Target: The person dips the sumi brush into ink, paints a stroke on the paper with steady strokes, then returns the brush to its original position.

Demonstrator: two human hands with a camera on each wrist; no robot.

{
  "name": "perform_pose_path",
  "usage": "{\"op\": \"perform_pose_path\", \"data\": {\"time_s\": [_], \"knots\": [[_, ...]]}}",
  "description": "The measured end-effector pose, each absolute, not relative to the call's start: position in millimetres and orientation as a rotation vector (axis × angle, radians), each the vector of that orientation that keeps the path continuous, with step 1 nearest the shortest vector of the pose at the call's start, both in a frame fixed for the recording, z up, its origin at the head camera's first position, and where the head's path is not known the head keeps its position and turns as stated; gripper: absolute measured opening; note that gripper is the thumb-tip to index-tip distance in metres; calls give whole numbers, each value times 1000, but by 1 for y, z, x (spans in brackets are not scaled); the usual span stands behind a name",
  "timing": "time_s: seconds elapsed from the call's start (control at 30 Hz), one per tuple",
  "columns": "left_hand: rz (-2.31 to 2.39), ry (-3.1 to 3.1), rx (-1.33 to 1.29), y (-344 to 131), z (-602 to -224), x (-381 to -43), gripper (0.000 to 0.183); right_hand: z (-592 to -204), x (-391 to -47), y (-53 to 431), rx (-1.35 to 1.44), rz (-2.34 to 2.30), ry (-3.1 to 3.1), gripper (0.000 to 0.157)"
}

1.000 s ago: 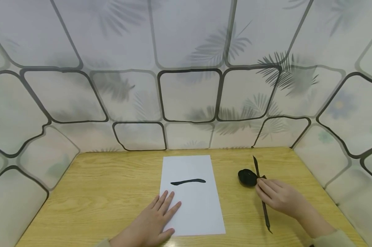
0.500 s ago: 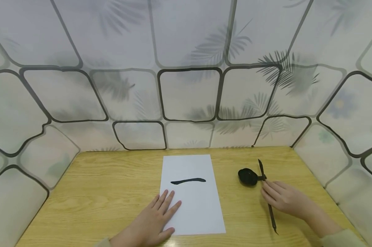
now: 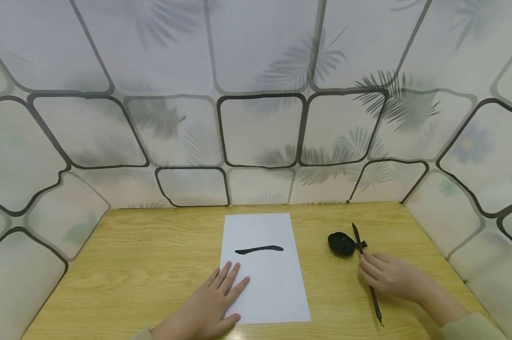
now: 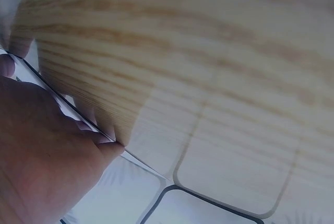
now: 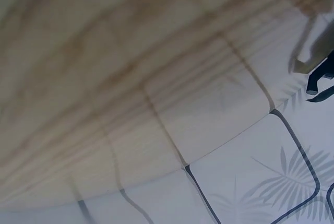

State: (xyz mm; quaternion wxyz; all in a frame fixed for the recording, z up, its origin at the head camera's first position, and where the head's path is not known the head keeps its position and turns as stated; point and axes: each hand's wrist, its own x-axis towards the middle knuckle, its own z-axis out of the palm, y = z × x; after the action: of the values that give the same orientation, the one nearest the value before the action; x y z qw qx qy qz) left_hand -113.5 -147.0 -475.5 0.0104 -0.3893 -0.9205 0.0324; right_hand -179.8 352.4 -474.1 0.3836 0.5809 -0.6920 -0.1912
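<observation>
My left hand [image 3: 209, 302] lies with spread fingers on the lower left of a white sheet of paper [image 3: 273, 283]. The sheet bears one black brush stroke [image 3: 259, 250], roughly horizontal. In the left wrist view the left hand [image 4: 52, 151] presses flat at the paper's edge. To the right, my right hand [image 3: 394, 277] pinches a dark writing brush [image 3: 375, 302] between thumb and fingers. Its dark bristle end points away from me, passing over the short handle of a small black ink dish [image 3: 341, 244]. Whether brush and handle touch I cannot tell.
Everything stands on a wood-grain table [image 3: 154, 255]. Patterned walls [image 3: 260, 132] enclose its back and both sides. In the right wrist view, dark parts [image 5: 321, 78] show at the right edge; the right hand's fingers are out of that view.
My right hand has moved right and slightly toward me with the brush, whose bristle end has drawn back from beyond the dish. The left hand and paper have stayed still.
</observation>
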Motion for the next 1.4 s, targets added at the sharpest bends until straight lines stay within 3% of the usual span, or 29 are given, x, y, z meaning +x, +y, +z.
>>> {"op": "perform_pose_path", "data": {"time_s": [1.4], "knots": [[41, -2754, -1230, -150, -492, -116, 73, -482, -181, 364, 1545, -586, -1744, 61]]}}
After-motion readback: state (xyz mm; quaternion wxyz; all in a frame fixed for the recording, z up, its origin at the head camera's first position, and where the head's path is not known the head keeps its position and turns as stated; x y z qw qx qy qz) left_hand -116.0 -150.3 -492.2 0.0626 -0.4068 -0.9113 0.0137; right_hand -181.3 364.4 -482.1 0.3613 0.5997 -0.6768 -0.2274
